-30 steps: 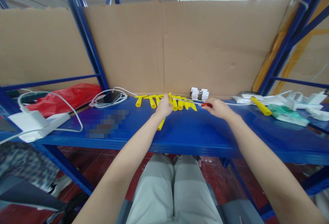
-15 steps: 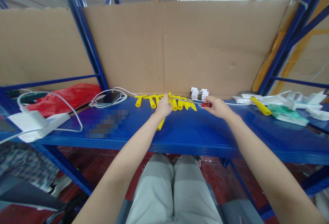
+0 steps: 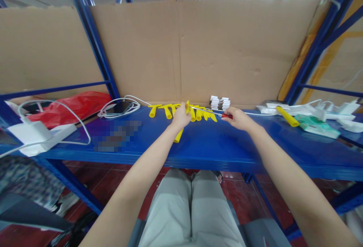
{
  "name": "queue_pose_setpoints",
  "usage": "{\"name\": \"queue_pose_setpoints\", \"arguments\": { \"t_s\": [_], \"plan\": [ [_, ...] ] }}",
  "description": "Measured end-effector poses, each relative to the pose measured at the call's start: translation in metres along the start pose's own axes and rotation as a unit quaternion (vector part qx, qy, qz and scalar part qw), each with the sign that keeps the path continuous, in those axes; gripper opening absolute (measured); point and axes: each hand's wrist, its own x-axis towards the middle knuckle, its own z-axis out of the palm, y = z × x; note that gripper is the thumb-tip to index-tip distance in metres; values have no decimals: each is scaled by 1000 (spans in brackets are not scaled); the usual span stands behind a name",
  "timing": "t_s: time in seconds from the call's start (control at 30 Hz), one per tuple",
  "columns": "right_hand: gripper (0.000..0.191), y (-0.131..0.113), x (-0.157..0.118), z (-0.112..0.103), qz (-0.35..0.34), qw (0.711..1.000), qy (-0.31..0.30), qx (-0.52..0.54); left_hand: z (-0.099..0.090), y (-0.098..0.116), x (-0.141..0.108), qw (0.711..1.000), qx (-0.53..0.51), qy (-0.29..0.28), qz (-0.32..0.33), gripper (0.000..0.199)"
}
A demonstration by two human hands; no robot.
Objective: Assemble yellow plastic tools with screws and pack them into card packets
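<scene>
My left hand (image 3: 181, 118) is closed around a yellow T-shaped plastic handle (image 3: 178, 136). Its round end sticks out below the fingers and its flat top shows above them. In my right hand (image 3: 239, 119) is a screwdriver (image 3: 227, 115) with a clear red grip. The thin metal shaft runs left, nearly level, to the top of the yellow handle; the contact at the tip is too small to make out. Several similar yellow handles (image 3: 152, 111) lie in a row behind my left hand, partly covered by it. White clip-like parts (image 3: 220, 103) are stacked behind the shaft.
The blue shelf (image 3: 215, 141) backs onto a cardboard sheet (image 3: 227, 50). On the left are a coiled white cable (image 3: 120, 107), a red bag (image 3: 76, 107) and a white power strip (image 3: 42, 135). Another yellow handle (image 3: 287, 117) and a green packet (image 3: 317, 126) lie right.
My right hand and the screwdriver have shifted very slightly left. The left hand keeps its hold on the yellow handle in nearly the same place.
</scene>
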Motion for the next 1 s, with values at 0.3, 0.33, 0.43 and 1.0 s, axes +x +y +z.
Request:
{"name": "queue_pose_setpoints", "arguments": {
  "t_s": [0.3,0.33,0.43,1.0],
  "plan": [
    [10,9,-1,0,50,996,-27,-67,7,-1,3,989,-146,11,-21,61],
    [10,9,-2,0,54,996,-26,-73,7,-1,3,990,-136,17,-14,62],
    [11,13,-3,2,59,995,-22,-79,8,-2,1,994,-101,33,15,63],
    [11,15,-3,3,46,997,-8,-69,12,5,-9,997,-63,4,42,61]
  ]
}}
